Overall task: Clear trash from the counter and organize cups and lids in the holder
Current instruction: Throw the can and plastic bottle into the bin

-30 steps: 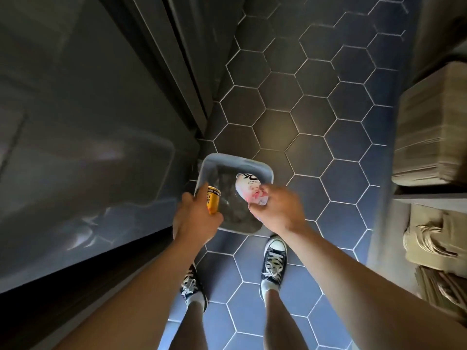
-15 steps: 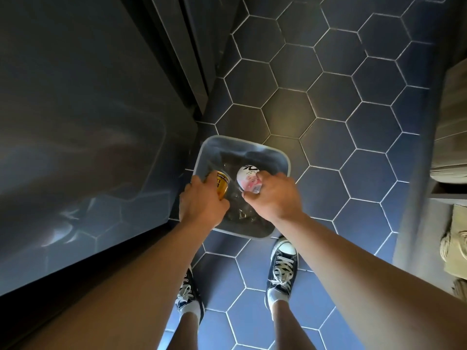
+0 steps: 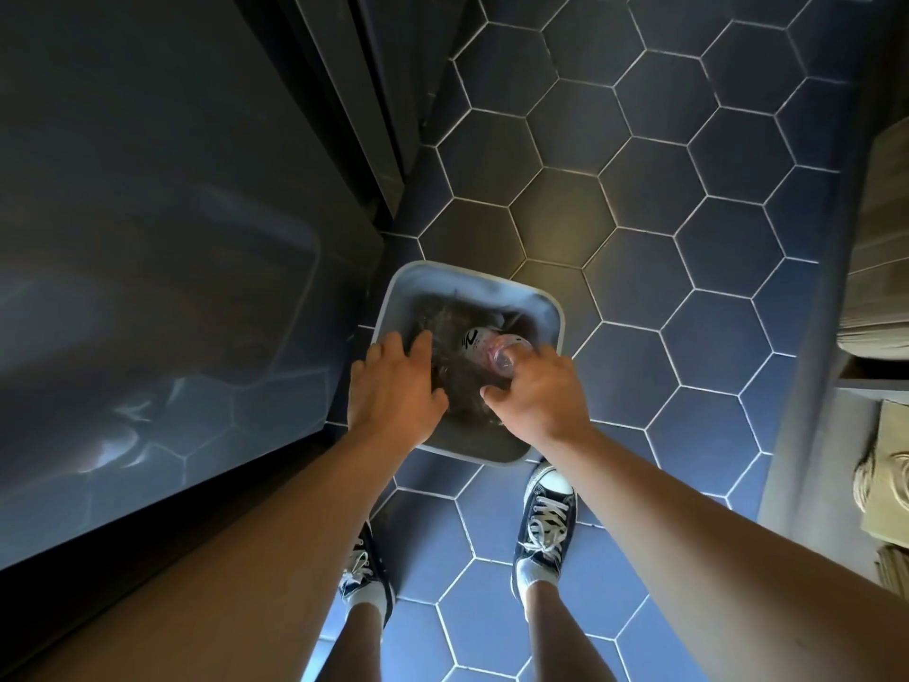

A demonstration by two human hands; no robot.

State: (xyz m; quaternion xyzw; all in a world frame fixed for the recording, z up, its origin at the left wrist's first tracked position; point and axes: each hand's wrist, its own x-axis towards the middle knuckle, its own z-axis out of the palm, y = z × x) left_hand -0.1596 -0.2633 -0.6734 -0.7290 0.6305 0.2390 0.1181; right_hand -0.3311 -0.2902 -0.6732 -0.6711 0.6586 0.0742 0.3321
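A grey square trash bin [image 3: 553, 312] with a dark liner stands on the floor against the dark cabinet. My left hand [image 3: 393, 386] hovers over its left side, fingers spread, nothing in it. My right hand [image 3: 538, 391] is over the bin's right side with thumb and fingers apart. A clear plastic cup [image 3: 484, 347] with a black logo and pink residue lies tilted inside the bin, just beyond my right fingertips. The thumb is off it. The yellow item is out of sight.
A dark blue hexagon-tile floor [image 3: 688, 238] spreads to the right of the bin. A dark glossy cabinet front [image 3: 172, 238] fills the left. Shelves with stacked paper bags [image 3: 880, 214] line the right edge. My two sneakers [image 3: 546, 524] stand just behind the bin.
My left hand has let go of the yellow item, which has dropped out of sight. My right hand has opened, and the cup now sits lower in the bin.
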